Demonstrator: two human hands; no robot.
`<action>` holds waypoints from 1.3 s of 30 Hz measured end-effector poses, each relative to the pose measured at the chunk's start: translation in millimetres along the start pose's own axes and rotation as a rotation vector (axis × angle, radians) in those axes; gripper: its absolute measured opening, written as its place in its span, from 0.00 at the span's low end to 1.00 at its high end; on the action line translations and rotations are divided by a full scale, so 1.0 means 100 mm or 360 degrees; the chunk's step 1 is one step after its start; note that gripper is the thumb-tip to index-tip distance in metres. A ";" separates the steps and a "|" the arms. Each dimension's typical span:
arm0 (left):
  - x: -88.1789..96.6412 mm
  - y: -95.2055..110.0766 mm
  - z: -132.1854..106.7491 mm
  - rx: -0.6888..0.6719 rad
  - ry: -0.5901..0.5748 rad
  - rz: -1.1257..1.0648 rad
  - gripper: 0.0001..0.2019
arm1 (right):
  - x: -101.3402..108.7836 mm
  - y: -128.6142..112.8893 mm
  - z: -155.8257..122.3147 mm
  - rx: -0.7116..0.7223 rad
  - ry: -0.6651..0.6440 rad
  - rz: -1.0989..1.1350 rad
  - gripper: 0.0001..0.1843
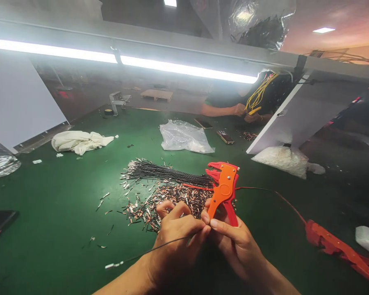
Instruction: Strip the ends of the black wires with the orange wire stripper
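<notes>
Left hand (pixel 176 235): thumb and forefinger pinched on a single black wire (pixel 160 246), remaining fingers bent; its fingertips meet those of the other hand, and what lies right between them is too small to tell.

Right hand (pixel 241 246): holding an orange and red wire stripper (pixel 225 186), upright, jaws pointing left, handles spread; thumb brought in to the left fingertips; whether it also grips the wire I cannot tell.

The black wire: running from the left hand down toward the lower left, ending in a pale connector (pixel 113 265) clear of the fingers.

Just beyond the hands: a heap of wire clippings (pixel 184 198), black, coppery and silvery; behind it a bundle of black wires (pixel 169 174) lying crosswise, its pale-tipped ends to the left, its other end reaching behind the stripper.

To the right: a red hand tool (pixel 335 242), lying on the green tabletop (pixel 55 241); a thin red cord (pixel 290 205) leading toward it.

Farther back: crumpled clear plastic bag (pixel 186 137); white cloth (pixel 80 142); two phone-like devices (pixel 225 137), one dark and flat, one thicker; roll of tape (pixel 108 112) beside a metal bracket (pixel 118 101).

Across the table: a co-worker's hands (pixel 253 118), with yellow wires (pixel 260 96) and a yellow-handled tool (pixel 254 110).

Overhead: a lit tube lamp (pixel 187 69)
</notes>
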State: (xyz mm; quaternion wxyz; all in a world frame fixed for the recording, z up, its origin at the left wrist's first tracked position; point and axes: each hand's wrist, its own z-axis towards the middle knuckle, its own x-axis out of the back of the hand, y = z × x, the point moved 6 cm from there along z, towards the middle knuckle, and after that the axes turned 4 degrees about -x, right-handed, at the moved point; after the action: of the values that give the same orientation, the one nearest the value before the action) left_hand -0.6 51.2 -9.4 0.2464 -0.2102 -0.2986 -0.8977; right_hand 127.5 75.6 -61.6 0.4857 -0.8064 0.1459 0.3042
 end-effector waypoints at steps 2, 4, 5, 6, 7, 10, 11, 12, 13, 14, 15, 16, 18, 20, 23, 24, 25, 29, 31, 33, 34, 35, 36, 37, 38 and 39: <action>-0.01 0.01 -0.01 -0.0038 0.0004 0.0055 0.09 | 0.01 0.00 0.00 -0.0002 0.0025 0.0012 0.19; -0.02 0.02 -0.03 -0.0061 -0.0006 0.0086 0.09 | 0.02 0.00 -0.01 0.0000 0.0048 0.0011 0.20; -0.03 0.02 -0.04 -0.0075 -0.0010 0.0094 0.09 | 0.02 0.01 -0.02 0.0001 0.0054 0.0008 0.20; -0.03 0.03 -0.05 -0.0094 -0.0001 0.0100 0.09 | 0.03 0.01 -0.03 0.0002 0.0059 0.0004 0.19; -0.03 0.04 -0.05 -0.0115 0.0014 0.0107 0.08 | 0.03 0.01 -0.03 0.0005 0.0060 -0.0003 0.19; -0.01 0.06 -0.05 -0.0182 0.0091 0.0129 0.08 | 0.04 0.01 -0.04 0.0011 0.0046 -0.0034 0.19; -0.01 0.06 -0.05 -0.0205 0.0108 0.0137 0.08 | 0.05 0.01 -0.03 0.0014 0.0044 -0.0043 0.19; -0.01 0.07 -0.05 -0.0229 0.0113 0.0144 0.09 | 0.06 0.01 -0.03 0.0014 0.0044 -0.0052 0.19; -0.02 0.07 -0.05 -0.0259 0.0118 0.0150 0.08 | 0.06 0.01 -0.03 0.0015 0.0051 -0.0068 0.19; -0.02 0.08 -0.05 -0.0299 0.0127 0.0153 0.08 | 0.07 0.01 -0.03 0.0018 0.0059 -0.0087 0.19; -0.02 0.08 -0.05 -0.0336 0.0136 0.0155 0.07 | 0.07 0.01 -0.03 0.0024 0.0063 -0.0108 0.19; -0.03 0.09 -0.05 -0.0373 0.0148 0.0153 0.06 | 0.07 0.01 -0.03 0.0030 0.0060 -0.0125 0.18; -0.03 0.09 -0.06 -0.0412 0.0168 0.0153 0.07 | 0.06 0.01 -0.04 0.0028 0.0040 -0.0136 0.18; -0.03 0.08 -0.06 -0.0413 0.0170 0.0158 0.08 | 0.05 0.01 -0.05 0.0022 0.0020 -0.0120 0.17; -0.02 0.10 -0.04 -0.0413 0.0159 0.0168 0.10 | 0.05 0.01 -0.05 0.0014 0.0030 -0.0124 0.18; -0.01 0.10 -0.03 -0.0413 0.0156 0.0169 0.10 | 0.06 0.01 -0.04 0.0016 0.0035 -0.0128 0.19; -0.01 0.11 -0.02 -0.0405 0.0158 0.0172 0.10 | 0.06 0.01 -0.04 0.0018 0.0040 -0.0136 0.19; 0.00 0.12 -0.01 -0.0374 0.0156 0.0186 0.10 | 0.05 -0.02 -0.05 0.0045 0.0059 -0.0189 0.18; 0.00 0.11 -0.02 -0.0350 0.0155 0.0183 0.10 | 0.04 -0.02 -0.05 0.0073 0.0061 -0.0224 0.17; 0.00 0.07 -0.04 -0.0292 0.0155 0.0144 0.10 | 0.04 -0.02 -0.05 0.0110 0.0052 -0.0269 0.17; 0.00 0.05 -0.05 -0.0259 0.0157 0.0112 0.10 | 0.05 -0.02 -0.05 0.0122 0.0049 -0.0299 0.16; 0.01 0.04 -0.05 -0.0231 0.0166 0.0076 0.10 | 0.05 -0.01 -0.05 0.0134 0.0045 -0.0323 0.16; 0.01 0.02 -0.05 -0.0213 0.0177 0.0046 0.09 | 0.05 -0.01 -0.05 0.0147 0.0043 -0.0340 0.16; 0.02 0.01 -0.05 -0.0209 0.0189 0.0026 0.09 | 0.05 0.00 -0.04 0.0149 0.0039 -0.0347 0.16; 0.02 0.01 -0.04 -0.0212 0.0195 0.0020 0.08 | 0.04 0.00 -0.04 0.0139 0.0028 -0.0332 0.16; 0.02 0.01 -0.04 -0.0217 0.0197 0.0029 0.08 | 0.03 0.00 -0.04 0.0129 0.0011 -0.0297 0.16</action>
State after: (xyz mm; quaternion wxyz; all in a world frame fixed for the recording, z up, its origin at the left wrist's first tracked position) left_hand -2.3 47.6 -10.7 0.2576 -0.1733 -0.2189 -0.9250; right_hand 131.1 72.4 -61.7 0.5437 -0.7971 0.0842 0.2487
